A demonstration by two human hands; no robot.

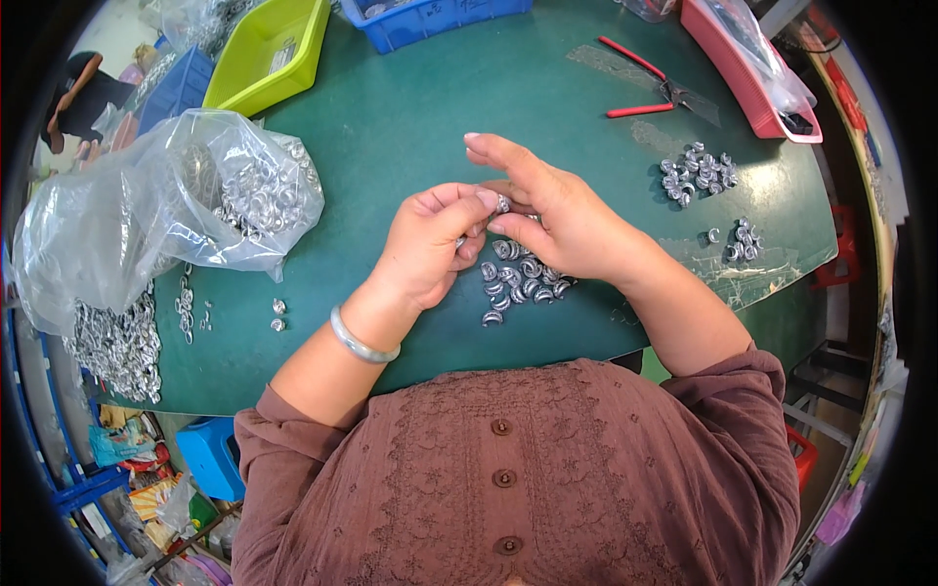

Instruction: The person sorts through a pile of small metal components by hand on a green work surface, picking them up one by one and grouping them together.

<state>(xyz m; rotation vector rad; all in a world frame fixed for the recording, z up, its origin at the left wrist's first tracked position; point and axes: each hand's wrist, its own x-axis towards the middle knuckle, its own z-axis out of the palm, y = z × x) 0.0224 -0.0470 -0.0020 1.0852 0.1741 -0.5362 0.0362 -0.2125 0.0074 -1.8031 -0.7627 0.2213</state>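
Note:
My left hand (430, 239) is closed, with thumb and fingertips pinching a small silver metal piece (502, 203). Close against it, my right hand (572, 215) has its index finger and thumb spread apart; some of its fingers are partly hidden behind the left thumb and the piece. Below both hands lies a pile of curved, C-shaped silver metal pieces (528, 283), partly covered by my right hand. Another shiny bit shows between the lower fingers of the left hand, too small to make out.
Red-handled pliers (667, 90) lie far right, beyond two piles of C-shaped pieces (699, 174) (745, 242). At left are a clear plastic bag (181, 225) of metal parts and a chain heap (119, 342). Green (269, 59), blue (440, 27) and pink trays (743, 73) line the far side.

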